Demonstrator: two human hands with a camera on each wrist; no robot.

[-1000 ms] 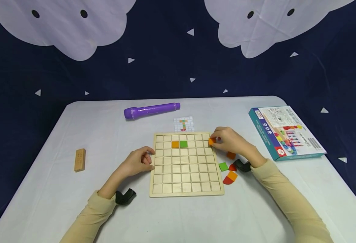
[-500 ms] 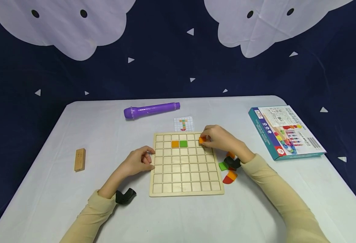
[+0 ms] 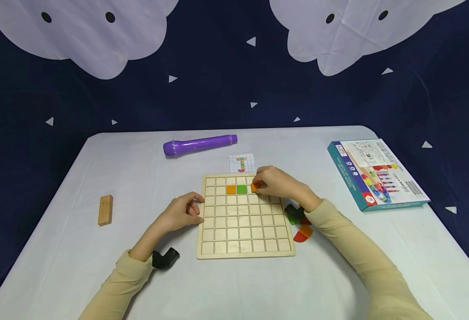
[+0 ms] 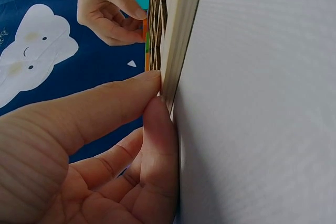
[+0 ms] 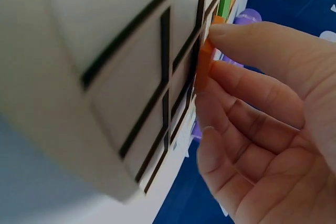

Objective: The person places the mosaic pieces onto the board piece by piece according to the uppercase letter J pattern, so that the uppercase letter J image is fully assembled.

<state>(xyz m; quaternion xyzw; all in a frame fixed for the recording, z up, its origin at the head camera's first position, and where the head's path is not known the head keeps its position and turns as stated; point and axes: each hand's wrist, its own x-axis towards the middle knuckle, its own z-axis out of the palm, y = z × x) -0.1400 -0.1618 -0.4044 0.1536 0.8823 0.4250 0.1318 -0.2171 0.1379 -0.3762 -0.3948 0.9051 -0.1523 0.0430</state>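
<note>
My right hand (image 3: pixel 278 182) pinches an orange square tile (image 5: pixel 205 64) between thumb and fingertips, close over the upper part of the wooden grid board (image 3: pixel 238 255). In the head view this tile is just right of a green square tile (image 3: pixel 242 189) set in the second row. An orange square tile (image 3: pixel 231 190) lies left of the green one. My left hand (image 3: pixel 180 213) rests at the board's left edge. Its thumb and index fingertips (image 4: pixel 152 80) touch the side of the board, spread apart along it in the head view.
Loose red and orange tiles (image 3: pixel 305 230) lie right of the board, partly hidden by the black wrist device (image 3: pixel 294 212). A small pattern card (image 3: pixel 242 163) and a purple microphone-shaped toy (image 3: pixel 200 145) lie behind it. A box (image 3: pixel 378 173) is at right, a wooden block (image 3: pixel 105 210) at left.
My right hand has carried the orange tile leftward from the board's right edge to just right of the green tile. My left hand has stayed at the left edge.
</note>
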